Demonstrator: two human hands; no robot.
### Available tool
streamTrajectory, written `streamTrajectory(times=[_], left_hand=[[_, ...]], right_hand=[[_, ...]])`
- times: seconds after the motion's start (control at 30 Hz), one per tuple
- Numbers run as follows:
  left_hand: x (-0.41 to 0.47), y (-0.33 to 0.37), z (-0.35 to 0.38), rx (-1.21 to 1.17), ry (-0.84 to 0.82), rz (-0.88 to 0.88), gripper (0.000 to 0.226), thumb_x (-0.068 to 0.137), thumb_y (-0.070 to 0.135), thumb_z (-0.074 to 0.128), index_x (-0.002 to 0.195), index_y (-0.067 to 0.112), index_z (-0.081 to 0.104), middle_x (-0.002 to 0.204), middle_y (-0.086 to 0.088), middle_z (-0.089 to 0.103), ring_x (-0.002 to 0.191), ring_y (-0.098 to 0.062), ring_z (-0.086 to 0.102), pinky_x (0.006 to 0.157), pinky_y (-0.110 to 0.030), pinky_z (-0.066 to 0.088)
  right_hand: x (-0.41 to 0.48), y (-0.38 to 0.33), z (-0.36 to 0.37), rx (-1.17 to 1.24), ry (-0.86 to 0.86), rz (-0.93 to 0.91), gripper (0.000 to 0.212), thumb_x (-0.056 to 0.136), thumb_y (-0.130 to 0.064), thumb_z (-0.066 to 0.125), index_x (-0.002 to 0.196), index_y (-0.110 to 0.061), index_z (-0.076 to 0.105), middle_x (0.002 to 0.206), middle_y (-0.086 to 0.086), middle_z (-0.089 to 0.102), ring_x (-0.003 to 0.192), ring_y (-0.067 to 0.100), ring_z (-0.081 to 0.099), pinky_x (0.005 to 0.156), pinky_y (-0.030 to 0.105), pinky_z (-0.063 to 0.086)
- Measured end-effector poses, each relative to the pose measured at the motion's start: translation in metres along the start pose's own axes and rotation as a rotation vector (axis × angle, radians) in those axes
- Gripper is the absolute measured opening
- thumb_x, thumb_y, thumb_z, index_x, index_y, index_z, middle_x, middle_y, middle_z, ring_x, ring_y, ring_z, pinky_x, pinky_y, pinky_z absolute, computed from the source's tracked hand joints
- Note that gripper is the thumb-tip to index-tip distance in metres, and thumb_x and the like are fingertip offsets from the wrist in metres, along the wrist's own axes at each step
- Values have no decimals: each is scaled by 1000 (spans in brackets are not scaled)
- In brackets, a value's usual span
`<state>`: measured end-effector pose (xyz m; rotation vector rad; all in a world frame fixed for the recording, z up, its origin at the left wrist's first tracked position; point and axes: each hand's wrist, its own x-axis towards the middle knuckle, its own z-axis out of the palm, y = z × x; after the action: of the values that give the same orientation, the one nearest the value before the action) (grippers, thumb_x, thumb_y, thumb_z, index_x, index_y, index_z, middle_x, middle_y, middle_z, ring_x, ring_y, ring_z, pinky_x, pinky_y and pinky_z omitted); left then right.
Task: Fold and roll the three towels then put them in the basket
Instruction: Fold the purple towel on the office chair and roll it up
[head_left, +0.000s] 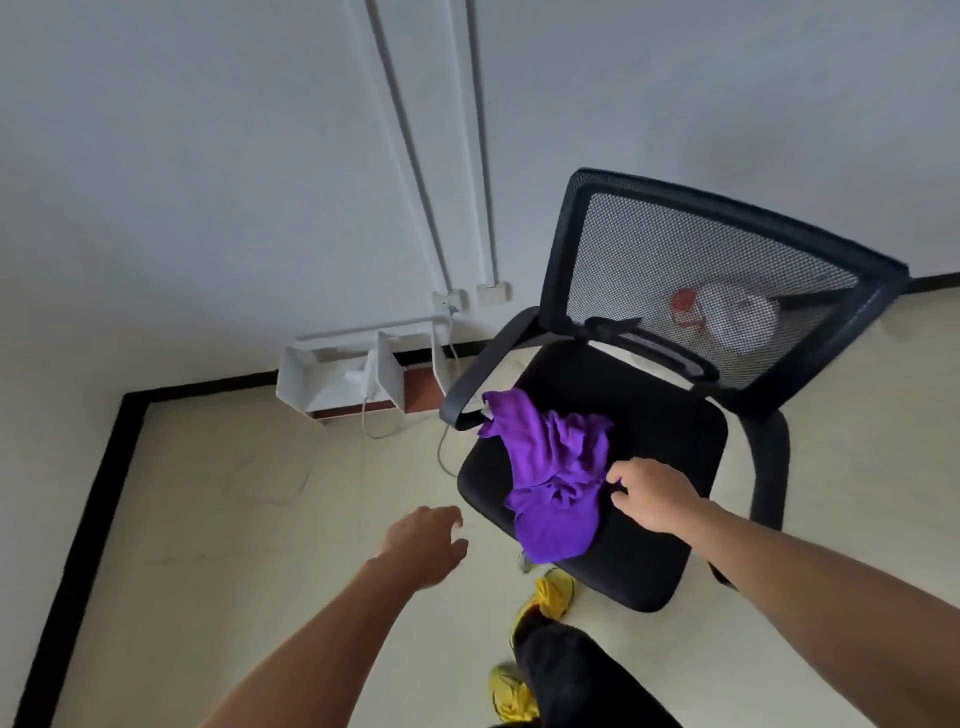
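Note:
A crumpled purple towel lies on the black seat of an office chair, draped toward the seat's front left edge. My right hand rests at the towel's right edge, fingers curled and touching the cloth; whether it grips the cloth is unclear. My left hand hovers over the floor to the left of the seat, fingers apart and holding nothing. No basket and no other towels are in view.
The chair has a mesh back and armrests. A white rack with cables stands by the wall at the left. A white and red object shows behind the mesh. My yellow shoes are under the seat's front.

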<state>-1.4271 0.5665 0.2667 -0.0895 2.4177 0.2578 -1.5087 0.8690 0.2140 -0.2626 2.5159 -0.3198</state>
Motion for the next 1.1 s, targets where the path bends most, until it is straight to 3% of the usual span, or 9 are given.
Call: streamTrajectory(times=[0.2,0.43,0.57,0.67,0.73,0.83,0.9,0.97,1.1], left_hand=[[80,3,0,-3,-126,55,38,93,41,47,128,26,52,120,-1,63,117,-22,53,93,-32,44],[144,7,11,35,-240,62,37,93,35,47,128,27,52,121,0,62,112,-20,57,91,-31,46],[204,9,32,65,-238,87,34,92,28,48,126,24,51,127,2,58,118,-20,54,93,-29,43],[265,17,54,-123,-237,-16,39,90,30,54,125,14,55,120,-7,63,112,-28,58,92,-34,47],[295,24,61,-396,-232,-132,41,88,32,62,120,8,57,111,-15,65,102,-33,63,89,-41,52],[331,26,83,-828,-230,-283,25,85,27,69,88,7,54,75,-12,59,61,-25,58,57,-33,51],[351,21,98,-920,-127,-330,22,85,19,68,82,10,49,65,-9,58,52,-22,56,49,-28,45],[356,16,105,-960,-91,-361,14,87,10,64,80,8,51,63,-10,59,49,-21,57,47,-26,44],[348,19,104,-981,-190,-321,15,86,10,66,75,7,56,64,-8,61,49,-14,55,43,-21,44]], right_hand=[[45,25,30,83,-96,191,29,90,-32,56,115,-20,62,116,2,65,104,26,62,80,34,49],[74,25,54,199,-66,218,33,88,-30,55,121,-25,58,118,0,63,105,23,62,81,33,48],[109,36,81,402,3,438,38,89,-26,57,126,-19,54,107,4,70,103,27,64,80,34,50],[144,45,112,592,105,645,47,89,-33,59,132,-18,49,111,5,70,107,29,62,85,35,48],[158,46,125,690,185,719,58,87,-42,63,137,-18,44,119,5,66,112,30,60,87,35,45],[178,45,160,820,253,787,62,82,-41,69,133,-17,45,108,7,68,103,31,63,80,33,45],[180,41,185,885,272,827,43,80,-30,70,115,-14,53,87,4,66,89,32,65,71,31,43],[166,36,204,926,285,908,28,80,-27,69,100,-16,53,78,-1,60,82,30,64,68,29,41],[114,20,226,848,196,1065,37,78,-33,71,102,-16,49,89,6,65,81,33,62,68,38,47]])
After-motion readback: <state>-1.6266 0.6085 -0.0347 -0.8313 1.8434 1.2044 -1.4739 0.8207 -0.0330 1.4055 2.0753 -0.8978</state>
